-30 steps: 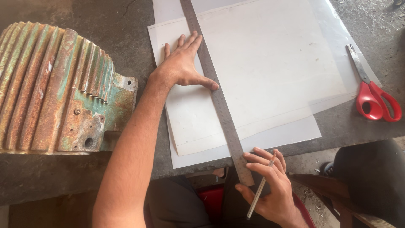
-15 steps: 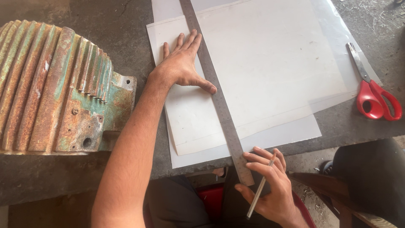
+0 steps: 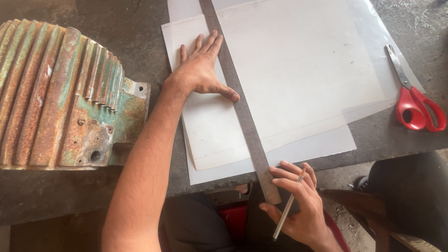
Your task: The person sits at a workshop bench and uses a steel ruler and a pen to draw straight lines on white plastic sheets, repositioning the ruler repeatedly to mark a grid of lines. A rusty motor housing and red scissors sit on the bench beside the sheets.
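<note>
So a long steel ruler (image 3: 240,105) is laid diagonally across the white sheets (image 3: 298,79), running from about 12 o'clock down to 6 o'clock, with its lower end sticking out past the edge of the workbench (image 3: 56,196). It's pinned near the middle by the left hand (image 3: 198,70): palm flat on the paper, fingers spread and stretched out alongside the ruler's left edge, thumb pressed onto the metal. The lower tip is steadied by the right hand (image 3: 298,205), fingers curled with a pencil (image 3: 288,205) tucked between them and the fingertips resting on the ruler's end.

Progress-wise: the ruler looks lined up and held down, but no fresh line can be made out along its edge, so the marking seems not done yet, and nothing appears cut. The pencil point is held off the paper, below the bench edge.

Count: one ruler, one pencil, one pair of red-handled scissors (image 3: 415,100) lying untouched at 3 o'clock, one rusty green ribbed metal casing (image 3: 60,98) at 9 o'clock. Sheets: at least three layers can be told apart, one of them a clear plastic film (image 3: 387,56), though the exact number is hard to tell.
</note>
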A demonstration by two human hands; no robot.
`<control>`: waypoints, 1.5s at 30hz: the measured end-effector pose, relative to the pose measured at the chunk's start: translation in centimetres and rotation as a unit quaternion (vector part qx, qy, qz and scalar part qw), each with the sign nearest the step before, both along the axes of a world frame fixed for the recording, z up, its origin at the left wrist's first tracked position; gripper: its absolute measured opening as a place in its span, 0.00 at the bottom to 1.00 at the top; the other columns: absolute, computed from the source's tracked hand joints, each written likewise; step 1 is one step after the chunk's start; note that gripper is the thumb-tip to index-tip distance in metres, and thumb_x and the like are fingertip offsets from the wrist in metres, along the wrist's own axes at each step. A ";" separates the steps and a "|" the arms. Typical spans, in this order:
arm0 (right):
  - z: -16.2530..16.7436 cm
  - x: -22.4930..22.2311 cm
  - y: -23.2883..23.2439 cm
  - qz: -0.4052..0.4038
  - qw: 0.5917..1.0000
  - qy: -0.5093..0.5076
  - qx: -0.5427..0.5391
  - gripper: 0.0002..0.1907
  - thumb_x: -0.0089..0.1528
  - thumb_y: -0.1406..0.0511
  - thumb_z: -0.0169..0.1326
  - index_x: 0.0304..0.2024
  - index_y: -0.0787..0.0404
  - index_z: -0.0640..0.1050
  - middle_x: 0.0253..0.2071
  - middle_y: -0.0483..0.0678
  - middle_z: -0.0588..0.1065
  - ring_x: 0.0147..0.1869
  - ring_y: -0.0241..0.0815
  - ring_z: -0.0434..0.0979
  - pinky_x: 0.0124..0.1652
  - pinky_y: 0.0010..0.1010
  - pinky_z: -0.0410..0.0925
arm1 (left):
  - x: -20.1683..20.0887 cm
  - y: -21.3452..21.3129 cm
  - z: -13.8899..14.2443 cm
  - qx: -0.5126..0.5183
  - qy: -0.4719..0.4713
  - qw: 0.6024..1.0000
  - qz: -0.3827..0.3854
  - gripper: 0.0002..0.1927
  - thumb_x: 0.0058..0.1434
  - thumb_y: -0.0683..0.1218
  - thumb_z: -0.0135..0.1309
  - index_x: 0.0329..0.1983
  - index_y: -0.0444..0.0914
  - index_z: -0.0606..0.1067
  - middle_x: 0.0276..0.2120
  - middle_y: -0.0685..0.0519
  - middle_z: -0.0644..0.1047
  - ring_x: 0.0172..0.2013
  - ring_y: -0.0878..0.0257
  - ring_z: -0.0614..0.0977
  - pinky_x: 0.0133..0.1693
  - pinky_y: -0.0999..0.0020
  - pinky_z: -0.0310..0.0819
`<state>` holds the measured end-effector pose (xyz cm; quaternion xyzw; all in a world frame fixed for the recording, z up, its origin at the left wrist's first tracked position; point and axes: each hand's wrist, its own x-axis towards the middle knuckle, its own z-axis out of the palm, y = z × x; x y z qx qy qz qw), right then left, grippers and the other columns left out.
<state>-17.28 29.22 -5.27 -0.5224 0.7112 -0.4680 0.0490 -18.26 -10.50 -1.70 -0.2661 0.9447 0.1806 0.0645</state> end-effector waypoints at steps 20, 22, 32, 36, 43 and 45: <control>0.2 -0.1 0.0 0.001 1.000 -0.004 -0.007 0.31 0.49 0.57 0.71 0.52 0.52 0.73 0.58 0.47 0.77 0.72 0.52 0.68 0.72 0.56 0.51 | 0.0 -0.2 -0.1 0.000 0.004 1.000 -0.003 0.93 0.10 0.82 0.67 0.79 0.42 0.41 0.78 0.45 0.41 0.76 0.45 0.36 0.69 0.28 0.22; 0.2 -0.1 -0.1 -0.001 1.000 -0.004 -0.008 0.31 0.49 0.57 0.71 0.52 0.52 0.73 0.58 0.47 0.77 0.72 0.52 0.68 0.72 0.56 0.51 | -0.1 -0.2 -0.1 0.000 0.004 1.000 -0.003 0.93 0.10 0.82 0.67 0.79 0.42 0.41 0.78 0.45 0.41 0.76 0.45 0.36 0.69 0.28 0.22; -0.1 0.0 0.0 -0.008 1.000 -0.008 -0.003 0.31 0.49 0.57 0.72 0.51 0.53 0.73 0.58 0.48 0.77 0.72 0.52 0.68 0.72 0.56 0.50 | -0.2 -0.4 0.0 -0.001 -0.020 1.000 -0.010 0.93 0.12 0.83 0.65 0.79 0.41 0.38 0.78 0.44 0.38 0.75 0.44 0.33 0.68 0.27 0.20; -0.3 0.0 -0.2 -0.022 1.000 -0.013 0.013 0.31 0.48 0.57 0.72 0.50 0.52 0.74 0.57 0.47 0.78 0.71 0.51 0.68 0.73 0.55 0.49 | -0.4 -0.4 0.4 0.006 -0.030 0.999 -0.007 0.93 0.12 0.82 0.66 0.78 0.40 0.37 0.78 0.44 0.36 0.75 0.43 0.32 0.68 0.28 0.19; -0.3 0.2 0.0 -0.035 0.998 -0.022 0.051 0.29 0.47 0.58 0.72 0.48 0.51 0.74 0.57 0.46 0.78 0.72 0.51 0.67 0.72 0.56 0.48 | -1.1 0.1 1.5 0.021 -0.070 0.997 -0.015 0.94 0.14 0.80 0.69 0.77 0.35 0.35 0.78 0.40 0.33 0.74 0.38 0.28 0.65 0.23 0.18; -0.4 0.2 0.0 -0.034 0.998 -0.017 0.050 0.29 0.47 0.58 0.72 0.48 0.51 0.74 0.57 0.46 0.78 0.72 0.51 0.67 0.72 0.56 0.48 | -1.4 0.3 1.9 0.024 -0.090 0.996 -0.011 0.94 0.14 0.78 0.71 0.77 0.35 0.34 0.77 0.39 0.33 0.74 0.38 0.27 0.65 0.21 0.17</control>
